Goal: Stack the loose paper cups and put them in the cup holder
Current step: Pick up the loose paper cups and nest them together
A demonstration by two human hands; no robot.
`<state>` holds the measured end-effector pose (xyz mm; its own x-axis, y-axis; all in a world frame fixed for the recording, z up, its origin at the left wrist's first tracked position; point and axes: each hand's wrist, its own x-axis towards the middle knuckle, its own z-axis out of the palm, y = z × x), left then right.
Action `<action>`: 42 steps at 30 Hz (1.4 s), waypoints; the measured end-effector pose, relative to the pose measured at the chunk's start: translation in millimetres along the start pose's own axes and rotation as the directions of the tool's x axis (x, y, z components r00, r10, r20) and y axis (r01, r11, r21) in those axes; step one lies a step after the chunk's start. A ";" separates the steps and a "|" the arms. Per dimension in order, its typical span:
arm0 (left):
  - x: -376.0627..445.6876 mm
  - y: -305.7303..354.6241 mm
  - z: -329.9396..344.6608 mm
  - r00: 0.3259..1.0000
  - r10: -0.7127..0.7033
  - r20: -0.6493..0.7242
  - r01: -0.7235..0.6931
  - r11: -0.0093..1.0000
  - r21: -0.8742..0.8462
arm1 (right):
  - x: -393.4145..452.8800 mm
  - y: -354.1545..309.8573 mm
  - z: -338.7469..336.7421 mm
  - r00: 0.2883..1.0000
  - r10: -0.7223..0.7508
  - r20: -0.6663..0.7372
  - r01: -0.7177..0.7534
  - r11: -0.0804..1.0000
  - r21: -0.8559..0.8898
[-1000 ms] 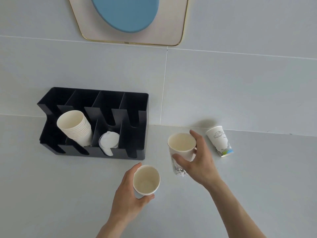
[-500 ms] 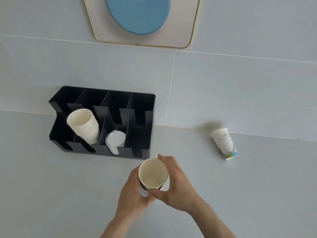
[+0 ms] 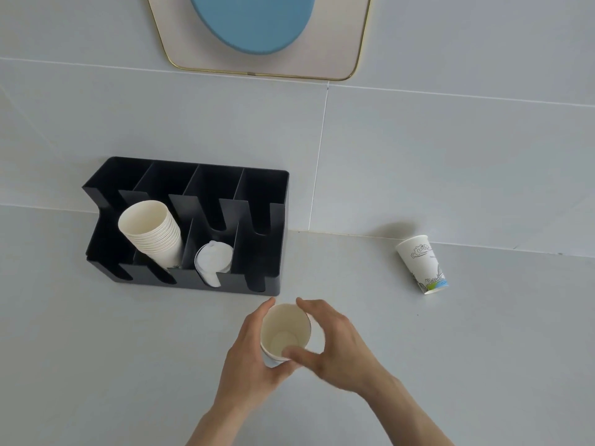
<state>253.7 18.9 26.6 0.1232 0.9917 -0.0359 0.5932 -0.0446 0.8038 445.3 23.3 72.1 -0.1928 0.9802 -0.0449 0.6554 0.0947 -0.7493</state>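
Hands, left (image 3: 248, 358) and right (image 3: 335, 346), grip nested cups (image 3: 285, 333) just off holder (image 3: 277, 233) corner; open counter (image 3: 483, 349) rightward.

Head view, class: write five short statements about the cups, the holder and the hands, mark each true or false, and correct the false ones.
1. Both hands, left hand and right hand, are around the held cup. True.
2. The holder is white. False: it is black.
3. A cup stack leans in the holder. True.
4. The printed cup sits inside the holder. False: it is on the counter near the wall, to the right of the holder.
5. The held cup is full of liquid. False: it looks empty, with its bottom showing.
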 end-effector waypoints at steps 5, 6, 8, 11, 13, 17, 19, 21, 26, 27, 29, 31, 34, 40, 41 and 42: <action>1.9 -1.9 0.1 1.000 0.004 -0.016 -0.004 1.000 -0.030 | 22.6 45.3 -42.9 0.914 0.184 -0.361 -0.136 0.979 0.154; 1.9 -2.3 0.5 1.000 0.014 -0.011 -0.015 0.999 -0.028 | 29.0 59.1 -55.8 0.870 0.235 -0.434 -0.185 0.970 0.155; 1.8 -4.8 2.6 1.000 0.026 -0.002 -0.026 0.999 -0.034 | 41.4 89.4 -84.3 0.778 0.325 -0.538 -0.320 0.941 0.107; 2.1 -6.7 5.4 1.000 0.023 0.008 -0.022 0.999 -0.039 | 58.0 133.9 -120.9 0.693 0.415 -0.590 -0.518 0.855 -0.007; 3.0 -5.9 6.6 1.000 0.027 0.014 -0.027 0.999 -0.040 | 68.9 157.4 -136.9 0.675 0.472 -0.567 -0.612 0.788 -0.072; 3.9 -3.3 8.3 0.999 0.017 0.031 -0.016 0.999 -0.045 | 83.0 189.5 -144.1 0.660 0.595 -0.458 -0.710 0.693 -0.124; 5.5 -3.5 9.3 0.999 0.015 0.038 -0.013 0.999 -0.039 | 88.0 200.0 -141.0 0.646 0.633 -0.427 -0.729 0.678 -0.097; 6.2 -3.5 9.3 0.999 0.014 0.044 -0.013 0.999 -0.034 | 91.3 206.0 -137.9 0.621 0.659 -0.424 -0.745 0.665 -0.057; 8.9 0.0 9.5 0.999 -0.007 0.039 0.008 1.000 -0.030 | 96.2 204.1 -129.2 0.581 0.717 -0.385 -0.757 0.650 0.070; 9.7 2.3 9.4 0.999 -0.007 0.032 0.008 1.000 -0.027 | 94.5 200.5 -125.5 0.586 0.723 -0.365 -0.757 0.650 0.071; 10.6 6.6 9.1 1.000 -0.011 0.018 0.012 1.000 -0.020 | 88.5 189.2 -118.8 0.593 0.738 -0.321 -0.752 0.650 0.107; 10.7 9.5 8.4 1.000 -0.025 0.008 0.025 1.000 -0.018 | 81.1 172.5 -110.1 0.610 0.742 -0.277 -0.709 0.668 0.229; 9.7 11.3 9.4 0.999 -0.035 0.004 0.035 0.999 -0.016 | 64.9 128.9 -96.6 0.719 0.668 -0.191 -0.529 0.705 0.472; 11.6 8.9 9.1 1.000 -0.019 -0.002 0.019 1.000 -0.007 | 28.2 17.1 -83.9 0.934 0.321 -0.159 -0.132 0.721 0.680; 11.7 9.0 9.6 1.000 -0.018 -0.005 0.017 1.000 -0.011 | 23.2 3.7 -80.9 0.945 0.270 -0.182 -0.068 0.710 0.701; 11.4 9.1 9.7 1.000 -0.018 -0.009 0.018 1.000 -0.017 | 19.2 -8.2 -76.4 0.956 0.220 -0.195 -0.015 0.700 0.714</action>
<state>268.3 28.7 27.8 0.1050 0.9934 -0.0452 0.5820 -0.0245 0.8128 492.0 54.7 127.9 0.1028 0.9916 -0.0791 -0.0601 -0.0732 -0.9955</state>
